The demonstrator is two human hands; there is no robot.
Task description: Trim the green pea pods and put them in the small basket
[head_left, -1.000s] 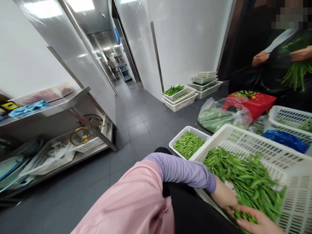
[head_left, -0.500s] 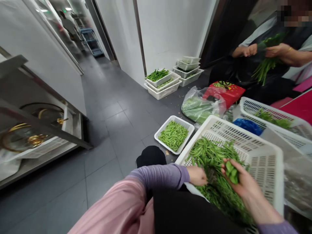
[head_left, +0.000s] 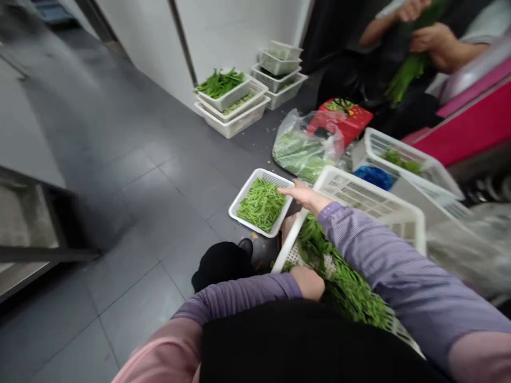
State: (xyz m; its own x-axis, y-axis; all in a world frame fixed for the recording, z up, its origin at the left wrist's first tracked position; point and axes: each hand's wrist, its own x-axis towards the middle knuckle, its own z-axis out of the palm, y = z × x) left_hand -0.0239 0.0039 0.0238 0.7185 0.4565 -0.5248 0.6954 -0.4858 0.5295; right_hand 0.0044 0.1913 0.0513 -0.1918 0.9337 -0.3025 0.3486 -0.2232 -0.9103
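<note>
My right hand (head_left: 303, 194) reaches over the right rim of a small white basket (head_left: 235, 201), its fingers stretched out above the green pods (head_left: 262, 205) inside. No pods show in that hand. My left hand (head_left: 309, 283) is low at the near left side of the large white basket (head_left: 420, 226); its fingers are hidden from view, so what it holds cannot be made out. Leafy green stalks and pods (head_left: 351, 290) lie in the large basket beside it.
Stacked white baskets (head_left: 233, 127) stand by the wall. Beyond the small basket lie a clear plastic bag of greens (head_left: 303, 151) and a red box (head_left: 351, 125). Another person's hands (head_left: 433, 42) hold greens at the upper right. A metal shelf (head_left: 48, 254) stands at left.
My right hand has moved from the large basket to the small one, and the pods in its palm are gone. The view has shifted, with the baskets now further left.
</note>
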